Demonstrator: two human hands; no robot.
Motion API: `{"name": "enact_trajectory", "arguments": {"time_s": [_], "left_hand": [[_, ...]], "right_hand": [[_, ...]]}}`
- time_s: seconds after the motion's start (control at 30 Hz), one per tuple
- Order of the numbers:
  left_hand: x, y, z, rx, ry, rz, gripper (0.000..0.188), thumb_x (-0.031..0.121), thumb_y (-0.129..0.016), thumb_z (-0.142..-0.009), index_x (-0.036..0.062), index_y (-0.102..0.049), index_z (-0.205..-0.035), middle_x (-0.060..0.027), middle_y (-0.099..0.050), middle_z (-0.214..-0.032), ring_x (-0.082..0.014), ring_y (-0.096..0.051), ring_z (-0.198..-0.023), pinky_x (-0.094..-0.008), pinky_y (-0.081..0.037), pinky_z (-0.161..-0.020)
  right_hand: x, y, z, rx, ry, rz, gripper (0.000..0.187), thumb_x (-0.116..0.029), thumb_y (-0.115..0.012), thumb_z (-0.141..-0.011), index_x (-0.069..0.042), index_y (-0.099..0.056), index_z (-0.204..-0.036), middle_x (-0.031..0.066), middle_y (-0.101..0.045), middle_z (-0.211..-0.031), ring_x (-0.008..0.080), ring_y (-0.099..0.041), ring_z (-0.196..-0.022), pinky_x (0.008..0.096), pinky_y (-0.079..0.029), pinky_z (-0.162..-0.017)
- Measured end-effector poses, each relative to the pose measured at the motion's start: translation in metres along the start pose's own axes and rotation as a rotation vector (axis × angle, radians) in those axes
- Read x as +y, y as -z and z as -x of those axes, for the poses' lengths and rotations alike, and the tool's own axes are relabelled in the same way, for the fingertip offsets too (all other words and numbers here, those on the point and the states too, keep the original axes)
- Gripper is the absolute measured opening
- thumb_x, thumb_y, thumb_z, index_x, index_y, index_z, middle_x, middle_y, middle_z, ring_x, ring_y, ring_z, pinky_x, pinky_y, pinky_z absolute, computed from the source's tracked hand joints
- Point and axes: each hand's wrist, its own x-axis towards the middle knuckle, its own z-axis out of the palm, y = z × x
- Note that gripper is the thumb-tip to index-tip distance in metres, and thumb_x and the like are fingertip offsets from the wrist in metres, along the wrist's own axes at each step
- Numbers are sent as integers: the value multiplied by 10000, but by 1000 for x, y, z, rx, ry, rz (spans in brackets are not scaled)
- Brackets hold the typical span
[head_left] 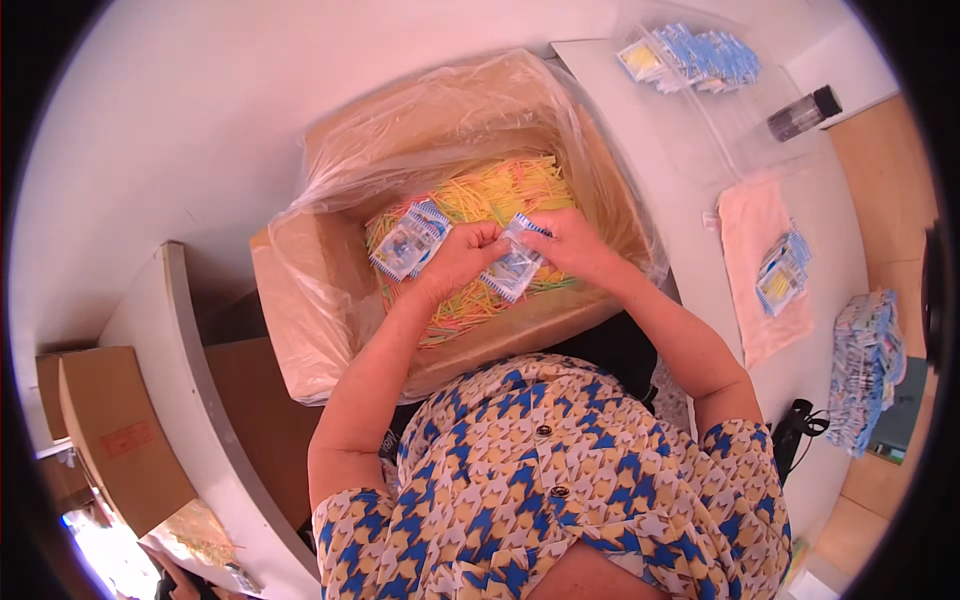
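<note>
Above an open cardboard box (300,330) lined with clear plastic, my two hands meet over a small clear packet with blue-striped ends (515,268). My right hand (572,246) pinches its upper end between thumb and fingers. Closed against the same packet's left edge is my left hand (458,262), thumb toward the packet. Another clear and blue packet (410,238) sits at the outer side of my left hand; whether the fingers hold it or it rests on the sticks, I cannot tell. Thin yellow, pink and green sticks (500,190) fill the box beneath.
On the white table to the right are a clear plastic bin (715,130) with several blue packets (705,58), a dark-capped bottle (803,114), and a pink cloth (765,335) bearing packets (783,275). A packet-filled basket (865,370) stands farther right. Brown cartons (120,430) are at left.
</note>
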Motion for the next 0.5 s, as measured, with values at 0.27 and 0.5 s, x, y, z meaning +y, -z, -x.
{"name": "enact_trajectory", "arguments": {"time_s": [0.27,0.5], "left_hand": [[-18,32,-21,478,-58,305,83,53,-558,-876,7,-627,-870,-1,-632,-781,-59,-538,-655,-222,-435,-605],[32,45,-2,736,-235,715,57,27,-607,-836,-2,-597,-884,-69,-657,-826,-95,-601,-655,-242,-500,-588]], "right_hand": [[76,29,-89,44,75,924,232,-193,-534,-836,10,-645,-818,217,-639,-772,324,-645,-713,432,-528,-634],[57,-15,-112,-46,237,1158,195,-60,-549,-736,-15,-677,-877,178,-643,-923,298,-633,-882,386,-513,-759]]}}
